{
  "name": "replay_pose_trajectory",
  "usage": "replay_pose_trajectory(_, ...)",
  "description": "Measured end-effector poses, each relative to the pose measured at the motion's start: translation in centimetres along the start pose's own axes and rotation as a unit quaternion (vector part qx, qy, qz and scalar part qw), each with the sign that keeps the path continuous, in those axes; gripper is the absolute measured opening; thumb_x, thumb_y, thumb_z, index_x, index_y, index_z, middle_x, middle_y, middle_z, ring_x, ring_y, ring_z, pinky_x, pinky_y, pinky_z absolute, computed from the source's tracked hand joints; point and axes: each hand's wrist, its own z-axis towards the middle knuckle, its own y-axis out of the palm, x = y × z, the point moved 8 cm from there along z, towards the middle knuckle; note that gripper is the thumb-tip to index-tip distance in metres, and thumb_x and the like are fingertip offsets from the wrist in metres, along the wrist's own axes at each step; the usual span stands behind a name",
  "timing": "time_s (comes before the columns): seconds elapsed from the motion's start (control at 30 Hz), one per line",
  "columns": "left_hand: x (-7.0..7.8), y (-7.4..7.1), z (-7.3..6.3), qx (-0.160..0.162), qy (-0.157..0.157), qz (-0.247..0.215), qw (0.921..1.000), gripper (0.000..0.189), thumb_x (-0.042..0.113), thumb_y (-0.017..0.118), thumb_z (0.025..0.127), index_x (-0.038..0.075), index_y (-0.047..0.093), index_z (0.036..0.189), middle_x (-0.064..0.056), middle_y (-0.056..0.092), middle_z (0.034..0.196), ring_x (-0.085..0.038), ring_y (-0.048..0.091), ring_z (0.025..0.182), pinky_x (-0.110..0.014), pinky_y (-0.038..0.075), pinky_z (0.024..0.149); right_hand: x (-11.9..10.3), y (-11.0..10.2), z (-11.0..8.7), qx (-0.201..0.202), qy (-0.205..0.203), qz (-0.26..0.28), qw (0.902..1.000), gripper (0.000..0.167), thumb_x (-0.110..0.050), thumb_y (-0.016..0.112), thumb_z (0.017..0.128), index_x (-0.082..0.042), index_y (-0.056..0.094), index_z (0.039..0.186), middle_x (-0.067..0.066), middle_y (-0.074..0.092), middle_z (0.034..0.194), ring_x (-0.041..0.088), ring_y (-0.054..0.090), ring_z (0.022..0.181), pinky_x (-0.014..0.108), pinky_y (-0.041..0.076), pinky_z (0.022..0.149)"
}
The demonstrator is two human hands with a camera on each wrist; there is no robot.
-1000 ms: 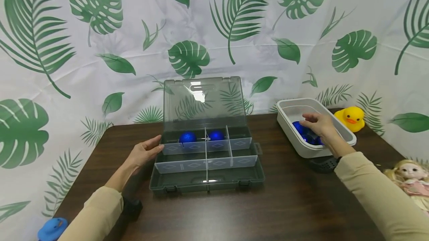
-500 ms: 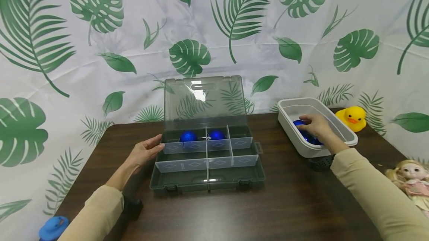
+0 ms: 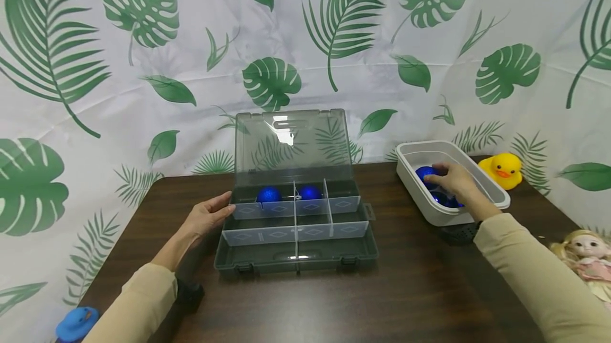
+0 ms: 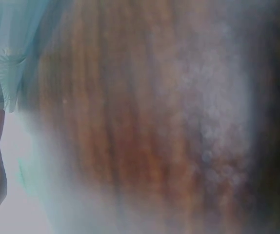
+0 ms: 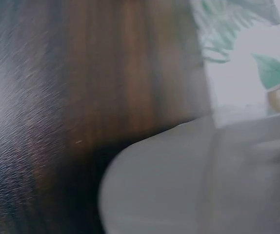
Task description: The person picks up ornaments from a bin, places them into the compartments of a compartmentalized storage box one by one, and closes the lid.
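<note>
A clear grey compartment box (image 3: 315,265) lies with its lid (image 3: 291,144) raised. Two blue baubles sit in its back row: a glittery one (image 3: 269,195) at left and another (image 3: 310,193) beside a divider. My left hand (image 3: 202,221) rests against the box's left side, fingers fairly straight, the thumb at the rim. Over at the right, my right hand (image 3: 455,181) reaches into a white bin (image 3: 414,194), thumb and fingers pinching a blue bauble (image 3: 425,173). More shiny blue baubles (image 3: 444,199) lie under it, partly hidden by the hand.
Beside the bin is a yellow rubber duck (image 3: 503,169). A doll (image 3: 589,263) lies at the right edge, a blue duck (image 3: 76,324) at the lower left. A leaf-print cloth (image 3: 200,41) hangs behind the dark wooden table (image 3: 343,306).
Inside the bin, my right hand has closed on a blue bauble and the bauble has come up slightly. My left hand stays at the box's side.
</note>
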Motion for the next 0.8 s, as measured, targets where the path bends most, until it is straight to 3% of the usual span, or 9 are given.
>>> replay_pose_trajectory(0.23,0.4,-0.1,0.1,-0.001,0.002,0.001,1.0000,0.067,0.026,0.060,0.093,0.007,0.027,0.148,-0.022,0.023,0.152,-0.037,0.031,0.137,-0.044,0.033,0.107,-2.5,-3.0,-0.7,0.089,0.005,0.090,0.9919,0.063,-0.030,0.058,0.094,0.009,0.037,0.139,0.034,0.042,0.136,0.047,0.043,0.123,0.055,0.035,0.104)
replay_pose_trajectory(0.37,0.2,-0.2,0.1,-0.001,-0.002,0.004,1.0000,0.068,0.027,0.060,0.093,0.007,0.027,0.148,-0.022,0.023,0.152,-0.037,0.031,0.137,-0.044,0.033,0.107,-4.6,-3.0,-1.2,0.108,-0.008,0.151,0.9827,0.063,-0.030,0.058,0.093,0.003,0.035,0.142,0.028,0.041,0.141,0.042,0.044,0.127,0.050,0.037,0.104)
replay_pose_trajectory(0.53,0.0,-0.2,0.1,0.002,-0.003,0.005,1.0000,0.068,0.028,0.061,0.092,0.007,0.027,0.148,-0.022,0.024,0.152,-0.037,0.032,0.136,-0.043,0.033,0.106,-8.1,-0.7,-1.6,0.079,-0.064,0.195,0.9756,0.060,-0.026,0.060,0.093,0.003,0.037,0.141,0.027,0.043,0.140,0.039,0.046,0.125,0.048,0.038,0.103)
replay_pose_trajectory(0.8,-0.1,0.0,0.0,0.002,0.001,-0.003,1.0000,0.067,0.027,0.060,0.093,0.006,0.028,0.148,-0.022,0.025,0.152,-0.036,0.033,0.136,-0.042,0.034,0.105,-11.8,5.6,-1.7,-0.007,-0.126,0.210,0.9695,0.054,-0.018,0.063,0.091,0.005,0.043,0.136,0.028,0.050,0.133,0.040,0.051,0.120,0.049,0.043,0.100)
